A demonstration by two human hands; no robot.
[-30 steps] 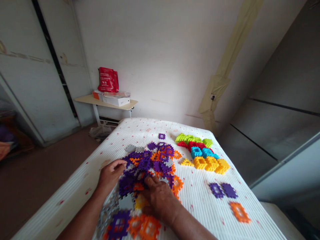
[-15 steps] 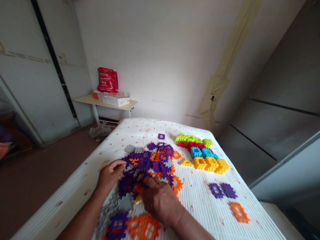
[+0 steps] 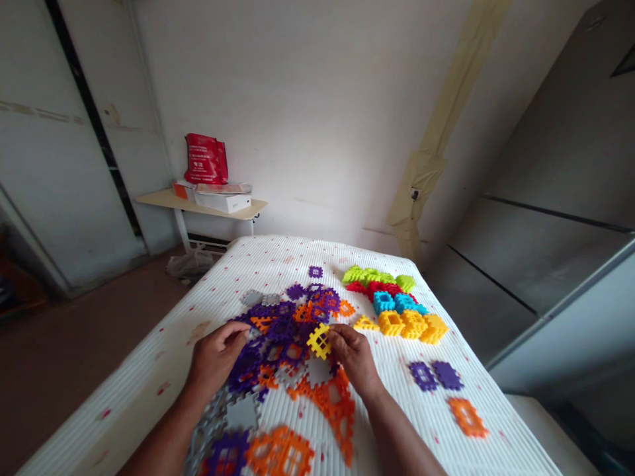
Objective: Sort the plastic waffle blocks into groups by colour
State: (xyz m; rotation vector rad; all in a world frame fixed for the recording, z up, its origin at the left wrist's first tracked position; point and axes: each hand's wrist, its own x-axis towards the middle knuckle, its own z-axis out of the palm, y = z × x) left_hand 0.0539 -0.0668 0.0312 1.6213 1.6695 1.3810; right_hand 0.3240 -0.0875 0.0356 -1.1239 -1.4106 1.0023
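My right hand (image 3: 354, 357) pinches a yellow interlocking building piece (image 3: 320, 341) with a window-like grid, held up over the right side of a mixed pile. My left hand (image 3: 218, 354) is at the pile's left edge, thumb and index finger drawn together; whether anything is between them is hidden. The pile has purple pieces (image 3: 282, 326), orange pieces (image 3: 331, 400) and grey pieces (image 3: 317, 371), overlapping and lying at different angles. Nearer to me lie a flat grey piece (image 3: 243, 413), a purple window piece (image 3: 228, 455) and orange window pieces (image 3: 290, 456).
Right of the pile stand rows of green (image 3: 374, 276), red (image 3: 380, 289), blue (image 3: 397, 303) and yellow pieces (image 3: 413, 324). Two purple pieces (image 3: 448, 375) and an orange one (image 3: 467, 416) lie closer on the white ribbed cover (image 3: 163, 360). A side table (image 3: 161, 198) holds a red bag (image 3: 204, 158).
My right hand has risen from the pile and moved right, bringing the yellow window piece out. Orange and grey pieces it covered now show. My left hand has stayed nearly in place.
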